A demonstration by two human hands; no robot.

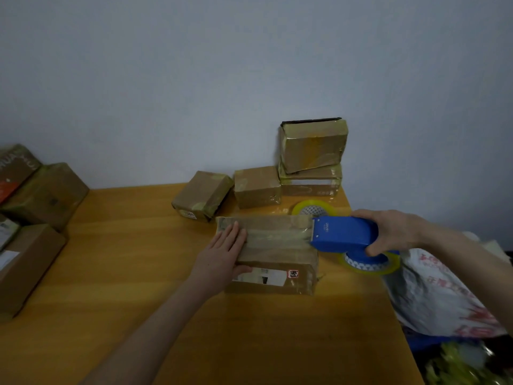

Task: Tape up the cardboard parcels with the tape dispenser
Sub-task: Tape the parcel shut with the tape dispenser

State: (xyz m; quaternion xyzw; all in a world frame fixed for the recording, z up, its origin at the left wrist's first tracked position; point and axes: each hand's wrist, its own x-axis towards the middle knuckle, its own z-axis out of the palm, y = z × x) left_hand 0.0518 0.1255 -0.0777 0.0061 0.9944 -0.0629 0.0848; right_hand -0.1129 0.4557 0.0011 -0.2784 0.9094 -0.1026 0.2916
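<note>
Now 1 parcel [277,240] under flat left fingers [234,236]; right fingers [369,215] grip 1 dispenser [344,232]; 4 parcels [256,187] behind.

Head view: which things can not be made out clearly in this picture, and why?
All in the head view:
White label on the brown cardboard parcel: print too small; the left hand covers its end.
Yellowish tape roll under the blue plastic tape dispenser: mostly hidden by the dispenser and the right hand.
Brown cardboard boxes at left: cut off by the frame edge.
Green-yellow things, bottom right: blurred.
</note>
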